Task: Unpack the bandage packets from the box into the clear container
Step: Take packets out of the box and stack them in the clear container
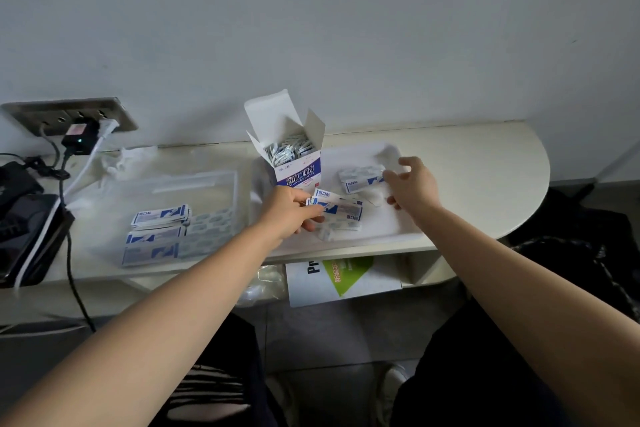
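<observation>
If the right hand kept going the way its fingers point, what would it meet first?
Probably the small stack of white-and-blue bandage packets on the white tray, just ahead of the open right hand; whether they already touch is unclear.

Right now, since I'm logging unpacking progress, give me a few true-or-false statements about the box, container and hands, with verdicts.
1. The box stands open with packets inside. True.
2. The clear container holds nothing. False: loose packets lie in it.
3. The left hand holds bandage packets. True.
4. The right hand reaches into the box. False: it is over the white tray, beside a packet stack.
</observation>
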Demonstrator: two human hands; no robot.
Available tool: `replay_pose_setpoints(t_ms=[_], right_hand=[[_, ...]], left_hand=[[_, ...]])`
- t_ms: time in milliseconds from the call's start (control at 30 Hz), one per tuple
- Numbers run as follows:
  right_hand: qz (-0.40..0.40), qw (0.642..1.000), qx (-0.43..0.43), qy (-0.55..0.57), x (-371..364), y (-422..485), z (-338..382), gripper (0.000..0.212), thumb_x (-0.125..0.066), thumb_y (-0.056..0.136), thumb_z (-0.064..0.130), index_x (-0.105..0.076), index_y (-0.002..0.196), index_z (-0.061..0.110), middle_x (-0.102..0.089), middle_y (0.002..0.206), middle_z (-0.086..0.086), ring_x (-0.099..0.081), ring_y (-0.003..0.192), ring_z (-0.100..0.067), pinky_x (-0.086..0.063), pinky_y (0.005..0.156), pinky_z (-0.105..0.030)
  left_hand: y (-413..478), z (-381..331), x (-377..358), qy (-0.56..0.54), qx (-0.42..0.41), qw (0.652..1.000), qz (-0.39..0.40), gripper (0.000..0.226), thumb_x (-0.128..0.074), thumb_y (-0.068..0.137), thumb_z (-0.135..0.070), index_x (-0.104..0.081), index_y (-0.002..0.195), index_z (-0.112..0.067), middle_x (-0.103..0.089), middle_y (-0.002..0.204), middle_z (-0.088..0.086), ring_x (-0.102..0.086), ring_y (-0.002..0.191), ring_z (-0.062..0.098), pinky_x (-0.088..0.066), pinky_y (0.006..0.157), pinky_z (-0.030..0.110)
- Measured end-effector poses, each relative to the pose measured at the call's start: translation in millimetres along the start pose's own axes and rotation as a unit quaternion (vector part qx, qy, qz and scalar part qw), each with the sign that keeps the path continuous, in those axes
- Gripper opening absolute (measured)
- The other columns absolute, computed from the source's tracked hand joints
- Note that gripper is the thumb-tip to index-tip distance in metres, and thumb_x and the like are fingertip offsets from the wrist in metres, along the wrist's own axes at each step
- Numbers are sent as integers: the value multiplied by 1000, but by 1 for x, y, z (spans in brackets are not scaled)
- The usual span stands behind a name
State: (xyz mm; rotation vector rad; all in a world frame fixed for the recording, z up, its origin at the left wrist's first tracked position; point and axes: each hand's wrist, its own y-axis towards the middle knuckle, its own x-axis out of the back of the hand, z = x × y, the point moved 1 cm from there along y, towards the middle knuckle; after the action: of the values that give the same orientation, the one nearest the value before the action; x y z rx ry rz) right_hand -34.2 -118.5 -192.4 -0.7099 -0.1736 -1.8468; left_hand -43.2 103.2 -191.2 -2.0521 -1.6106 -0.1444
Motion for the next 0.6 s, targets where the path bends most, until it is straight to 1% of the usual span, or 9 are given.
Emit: replay_pose_setpoints(t_ms=[67, 100, 133, 200, 267, 333, 433, 500, 600], right_hand=[[-44, 992, 98, -61, -1, -5, 4, 43, -63, 89, 32, -53, 126, 15, -49, 123, -10, -57, 84, -21, -49, 80, -31], [-47, 986, 148, -57, -1, -9, 8, 40, -66, 86, 34, -57, 122, 17, -45, 123, -7, -53, 85, -17, -46, 82, -27], [-27, 979, 197, -47, -3, -13, 11, 38, -69, 84, 36, -61, 117, 19, -43, 122, -3, -51, 84, -14, -46, 81, -24], [68, 959, 265, -73, -8, -19, 18, 35, -74, 78, 40, -66, 108, 23, -49, 114, 4, -49, 84, -10, -43, 76, -18], [152, 932, 299, -137, -16, -24, 21, 30, -77, 76, 36, -69, 102, 22, -58, 97, 10, -46, 86, -8, -40, 75, -21], [170, 936, 284, -119, -22, -25, 20, 20, -77, 78, 27, -70, 94, 16, -61, 82, 13, -49, 79, -5, -40, 73, -23], [205, 963, 176, 18, -25, -25, 19, 11, -74, 81, 16, -68, 86, 9, -65, 78, 3, -58, 70, -6, -51, 70, -20], [243, 961, 109, 73, -25, -24, 16, 6, -72, 83, 14, -67, 84, 11, -69, 82, -2, -62, 74, -10, -52, 73, -22], [283, 947, 60, 138, -26, -23, 13, 5, -67, 87, 12, -67, 83, 11, -67, 79, -4, -60, 69, -10, -47, 65, -20]], left_hand=[[0, 1, -1, -5, -8, 1000, 3, 10, -65, 88, -7, -69, 94, -14, -71, 75, 4, -55, 49, 7, -35, 39, 14], [0, 1, -1, -8, -10, 1000, 4, 9, -65, 88, -6, -69, 92, -13, -71, 74, 4, -55, 48, 7, -35, 39, 14], [1, 1, -2, -13, -10, 1000, 6, 8, -66, 87, -6, -69, 91, -12, -71, 73, 4, -55, 47, 7, -36, 39, 14], [1, 0, -3, -26, -12, 1000, 9, 8, -67, 87, -5, -69, 93, -9, -70, 72, 5, -55, 45, 7, -36, 39, 14], [0, -1, -4, -44, -11, 999, 10, 10, -67, 86, -6, -69, 96, -8, -70, 71, 5, -55, 46, 8, -36, 40, 14], [-1, -3, -4, -80, -1, 997, 8, 10, -67, 86, -5, -67, 96, -7, -68, 71, 5, -55, 48, 7, -38, 42, 15], [-3, -3, -6, -190, 39, 981, 12, 8, -68, 85, -6, -63, 91, -10, -66, 71, 4, -56, 52, 7, -43, 44, 15], [-5, -2, -9, -252, 59, 965, 29, 9, -66, 85, -3, -63, 87, -11, -63, 65, 2, -54, 49, 6, -44, 44, 16], [-6, -4, -17, -284, 73, 955, 43, 12, -63, 87, 0, -63, 81, -11, -59, 58, -1, -51, 46, 5, -44, 44, 16]])
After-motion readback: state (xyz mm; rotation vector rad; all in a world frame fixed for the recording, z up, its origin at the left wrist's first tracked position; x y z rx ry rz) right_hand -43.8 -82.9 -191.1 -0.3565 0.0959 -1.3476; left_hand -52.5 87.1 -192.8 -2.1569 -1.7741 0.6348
